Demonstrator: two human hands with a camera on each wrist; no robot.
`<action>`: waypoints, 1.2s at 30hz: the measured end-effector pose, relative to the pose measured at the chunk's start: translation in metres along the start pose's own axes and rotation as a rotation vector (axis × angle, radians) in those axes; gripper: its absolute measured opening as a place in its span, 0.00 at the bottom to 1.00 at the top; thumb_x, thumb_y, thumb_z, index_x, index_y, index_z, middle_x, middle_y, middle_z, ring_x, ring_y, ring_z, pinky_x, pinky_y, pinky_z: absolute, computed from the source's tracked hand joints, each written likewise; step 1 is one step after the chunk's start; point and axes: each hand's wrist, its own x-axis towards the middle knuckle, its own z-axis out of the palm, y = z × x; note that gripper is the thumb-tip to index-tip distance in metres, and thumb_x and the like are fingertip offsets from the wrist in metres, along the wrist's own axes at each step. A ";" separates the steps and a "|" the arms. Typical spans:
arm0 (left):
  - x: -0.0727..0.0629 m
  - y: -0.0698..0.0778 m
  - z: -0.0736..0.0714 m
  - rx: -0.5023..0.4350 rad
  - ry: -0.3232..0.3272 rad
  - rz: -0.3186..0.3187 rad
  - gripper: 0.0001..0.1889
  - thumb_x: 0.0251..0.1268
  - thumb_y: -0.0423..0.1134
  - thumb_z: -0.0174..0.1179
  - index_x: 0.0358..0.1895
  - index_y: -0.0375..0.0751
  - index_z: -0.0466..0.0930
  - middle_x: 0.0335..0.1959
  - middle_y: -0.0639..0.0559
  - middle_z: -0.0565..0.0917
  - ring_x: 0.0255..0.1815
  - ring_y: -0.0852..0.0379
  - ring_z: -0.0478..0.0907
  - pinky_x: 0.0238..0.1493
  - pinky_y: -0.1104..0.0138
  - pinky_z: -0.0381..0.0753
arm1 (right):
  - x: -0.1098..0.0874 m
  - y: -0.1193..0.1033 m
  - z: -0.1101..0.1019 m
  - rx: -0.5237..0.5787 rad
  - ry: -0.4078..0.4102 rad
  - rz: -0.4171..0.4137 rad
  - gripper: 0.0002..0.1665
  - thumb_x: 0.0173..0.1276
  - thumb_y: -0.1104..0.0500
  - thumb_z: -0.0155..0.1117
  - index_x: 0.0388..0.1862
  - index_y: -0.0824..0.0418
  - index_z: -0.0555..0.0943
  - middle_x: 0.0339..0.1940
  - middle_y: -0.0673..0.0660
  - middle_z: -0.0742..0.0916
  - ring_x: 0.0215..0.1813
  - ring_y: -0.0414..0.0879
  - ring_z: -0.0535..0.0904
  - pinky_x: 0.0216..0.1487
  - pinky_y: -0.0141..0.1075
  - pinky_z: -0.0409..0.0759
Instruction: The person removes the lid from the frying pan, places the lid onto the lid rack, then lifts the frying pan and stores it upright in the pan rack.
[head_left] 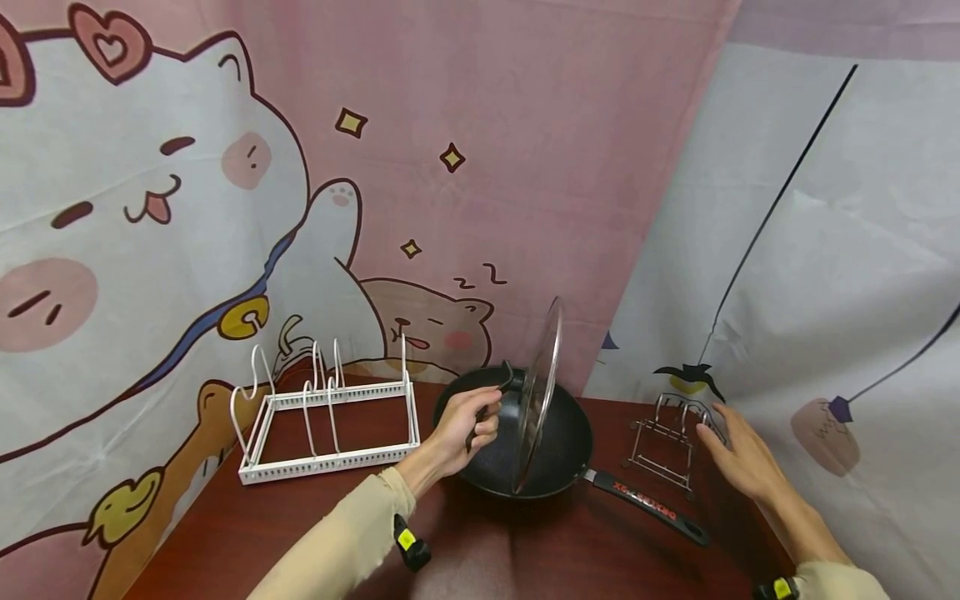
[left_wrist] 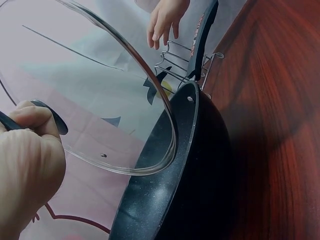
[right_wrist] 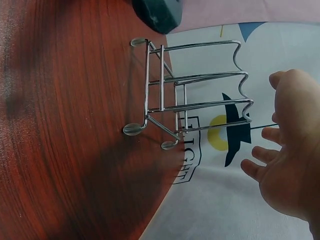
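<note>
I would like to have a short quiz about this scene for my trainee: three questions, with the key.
1. Which hand holds the glass lid?
2. True or false: the glass lid lies flat across the black pan.
3. Which thing is nearest to the right hand? (a) white rack; (b) metal rack; (c) black pan.

Key:
1. The left hand.
2. False; it is held nearly upright at the black pan.
3. (b).
</note>
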 end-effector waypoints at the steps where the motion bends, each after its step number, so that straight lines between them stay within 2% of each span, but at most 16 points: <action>1: 0.000 0.000 0.000 0.002 -0.001 -0.002 0.12 0.92 0.35 0.50 0.38 0.45 0.70 0.33 0.59 0.70 0.17 0.70 0.61 0.17 0.78 0.61 | 0.001 0.001 0.000 -0.002 -0.003 0.003 0.48 0.95 0.41 0.47 0.91 0.75 0.50 0.86 0.88 0.59 0.83 0.90 0.57 0.77 0.84 0.60; 9: 0.002 -0.001 0.002 -0.006 0.008 -0.012 0.12 0.91 0.36 0.51 0.39 0.45 0.71 0.34 0.58 0.70 0.18 0.70 0.60 0.16 0.79 0.61 | 0.005 0.005 -0.002 0.010 -0.055 0.042 0.51 0.95 0.38 0.44 0.92 0.74 0.44 0.88 0.88 0.55 0.84 0.91 0.54 0.77 0.85 0.58; 18: 0.001 -0.002 0.004 0.010 -0.012 -0.010 0.13 0.92 0.37 0.51 0.38 0.44 0.70 0.33 0.59 0.69 0.17 0.70 0.61 0.16 0.78 0.61 | 0.006 0.011 0.000 0.008 -0.047 0.051 0.50 0.94 0.39 0.45 0.92 0.75 0.47 0.86 0.89 0.58 0.82 0.91 0.57 0.76 0.84 0.60; 23: 0.001 -0.003 0.006 0.004 -0.019 -0.012 0.13 0.92 0.36 0.51 0.38 0.45 0.70 0.33 0.59 0.69 0.17 0.70 0.61 0.16 0.79 0.61 | 0.006 0.015 0.000 0.016 -0.070 0.079 0.50 0.95 0.38 0.43 0.92 0.74 0.45 0.86 0.89 0.58 0.83 0.91 0.56 0.77 0.84 0.60; 29: 0.001 -0.004 0.005 0.009 -0.009 -0.016 0.12 0.91 0.36 0.52 0.39 0.45 0.70 0.33 0.59 0.69 0.18 0.70 0.61 0.16 0.79 0.61 | 0.007 0.017 0.001 0.028 -0.098 0.111 0.50 0.95 0.38 0.42 0.92 0.74 0.44 0.87 0.88 0.57 0.84 0.90 0.55 0.78 0.84 0.59; 36: 0.001 -0.007 0.003 0.015 -0.003 -0.011 0.12 0.91 0.37 0.52 0.38 0.45 0.71 0.33 0.59 0.70 0.18 0.69 0.61 0.17 0.78 0.61 | 0.008 0.019 0.004 0.027 -0.096 0.107 0.49 0.95 0.38 0.40 0.92 0.74 0.45 0.86 0.89 0.58 0.83 0.91 0.55 0.77 0.84 0.60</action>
